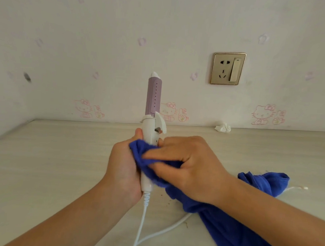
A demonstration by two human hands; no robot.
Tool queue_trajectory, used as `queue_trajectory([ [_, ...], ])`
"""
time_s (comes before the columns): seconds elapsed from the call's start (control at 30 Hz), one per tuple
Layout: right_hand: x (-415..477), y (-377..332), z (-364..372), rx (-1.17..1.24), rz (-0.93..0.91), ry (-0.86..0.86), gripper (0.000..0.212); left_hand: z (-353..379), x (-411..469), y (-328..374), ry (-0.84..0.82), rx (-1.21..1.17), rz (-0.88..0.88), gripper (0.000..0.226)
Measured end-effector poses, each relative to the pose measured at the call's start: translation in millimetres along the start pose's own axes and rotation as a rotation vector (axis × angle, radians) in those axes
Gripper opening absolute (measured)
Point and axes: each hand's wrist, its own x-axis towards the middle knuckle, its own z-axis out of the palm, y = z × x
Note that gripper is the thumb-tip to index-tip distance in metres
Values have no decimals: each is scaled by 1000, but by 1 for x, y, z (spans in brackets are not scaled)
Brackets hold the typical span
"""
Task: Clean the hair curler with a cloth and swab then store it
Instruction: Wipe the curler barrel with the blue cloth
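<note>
The hair curler [153, 103] stands upright above the table, its purple barrel up and its white handle down. My left hand [124, 164] grips the white handle from the left. My right hand [186, 161] holds a blue cloth [224, 218] bunched against the handle, fingers curled round the fabric. The rest of the cloth trails down to the right over the table. The curler's white cord [143, 221] hangs from the handle's base and loops across the tabletop. A thin white swab [297, 188] lies on the table past the cloth's right end.
A pale wood-grain table [52, 164] meets a wall with cartoon cat wallpaper. A gold-framed socket with a switch [228, 68] sits on the wall at the upper right. A crumpled white tissue [223, 128] lies at the table's back edge.
</note>
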Motion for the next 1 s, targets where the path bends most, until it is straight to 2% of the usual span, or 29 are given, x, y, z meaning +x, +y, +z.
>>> queue_trajectory([
  [0.07,3,4,-3,-44,38,166,22,4,-2,-9,46,82,85,36],
  [0.13,1,5,1,-39,60,213,20,6,-4,-14,86,101,104,33],
  [0.3,-7,-4,8,183,52,-61,21,2,-4,-4,89,27,46,50],
  [0.37,-3,-4,3,138,3,-93,22,0,-5,-2,22,42,40,56],
  [0.43,2,-2,-3,8,-34,-16,24,0,-4,-4,-2,68,75,60],
  [0.57,3,6,-9,-41,50,160,30,6,-3,-5,-46,119,81,39],
  [0.63,0,4,-4,49,30,84,25,8,-2,-2,-99,27,-2,37],
  [0.7,-3,-2,1,110,-1,-74,22,5,-3,1,-66,0,-46,46],
  [0.77,-2,-4,0,77,-25,-147,22,2,-2,4,-42,16,-55,52],
  [0.93,10,3,-18,-102,-33,116,27,6,2,-2,1,31,25,55],
  [1.0,8,2,-16,-48,1,101,27,7,2,-3,-4,59,28,52],
])
